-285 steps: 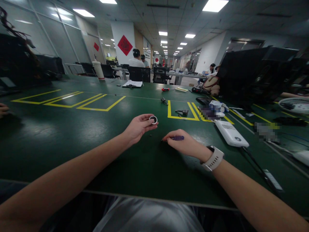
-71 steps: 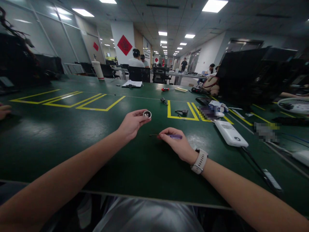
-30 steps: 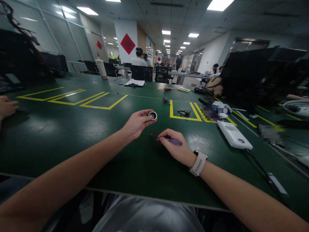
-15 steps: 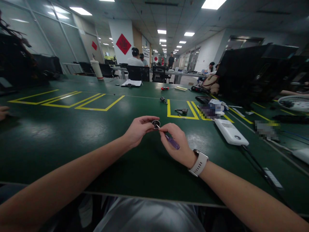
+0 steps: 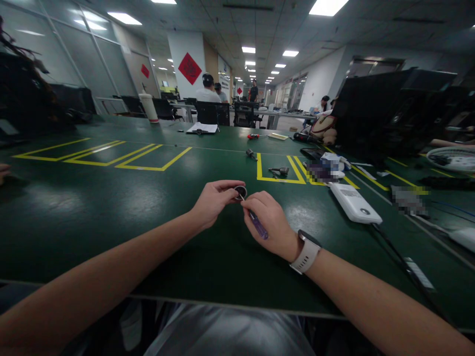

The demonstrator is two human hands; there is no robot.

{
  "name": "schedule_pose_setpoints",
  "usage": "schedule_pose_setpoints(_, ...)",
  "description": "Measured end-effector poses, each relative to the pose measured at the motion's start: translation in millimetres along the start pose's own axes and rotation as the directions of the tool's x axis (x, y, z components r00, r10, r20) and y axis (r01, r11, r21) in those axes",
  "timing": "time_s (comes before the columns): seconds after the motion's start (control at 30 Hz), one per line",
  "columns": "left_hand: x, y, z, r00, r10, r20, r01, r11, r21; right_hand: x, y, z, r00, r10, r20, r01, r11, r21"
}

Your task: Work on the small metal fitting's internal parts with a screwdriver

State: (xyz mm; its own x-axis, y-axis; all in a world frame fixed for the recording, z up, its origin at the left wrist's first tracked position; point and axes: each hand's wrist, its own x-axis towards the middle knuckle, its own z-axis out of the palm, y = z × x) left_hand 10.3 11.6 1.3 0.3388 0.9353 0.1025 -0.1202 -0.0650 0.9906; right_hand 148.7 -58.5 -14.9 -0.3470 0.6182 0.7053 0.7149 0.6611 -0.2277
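Note:
Between the thumb and fingers of my left hand is a small round part, dark inside with a pale metal rim. My right hand grips a screwdriver with a see-through purple handle. Its thin shaft points up and left, and the tip lies at the round part's dark face; whether it sits in a screw is too small to tell. Both hands are over the green table, close together. Farther off, a dark metal part with a shaft lies inside a yellow taped box, and a similar dark part lies left of it.
A red-handled screwdriver, a clipboard with paper and a white bottle stand or lie toward the back. On the right are a white power bank with a black cable and a black case. Another person's hand shows at the left edge.
The screwdriver's handle has swung down and to the left as my right hand turned, with the wrist rotating. My left hand and the round part have hardly moved.

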Motion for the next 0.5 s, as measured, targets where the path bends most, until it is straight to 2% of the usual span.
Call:
schedule_pose_setpoints(0.27,1.4,-3.9,-1.5,1.000,0.026,0.012,-0.027,0.998,0.061,0.1,-0.7,-0.8,0.998,-0.021,0.065,0.024,0.999,-0.045)
schedule_pose_setpoints(0.5,1.9,-4.9,-1.9,0.999,0.028,0.033,-0.030,0.997,0.065,-0.5,-1.3,-1.6,1.000,-0.007,0.031,0.007,1.000,-0.016)
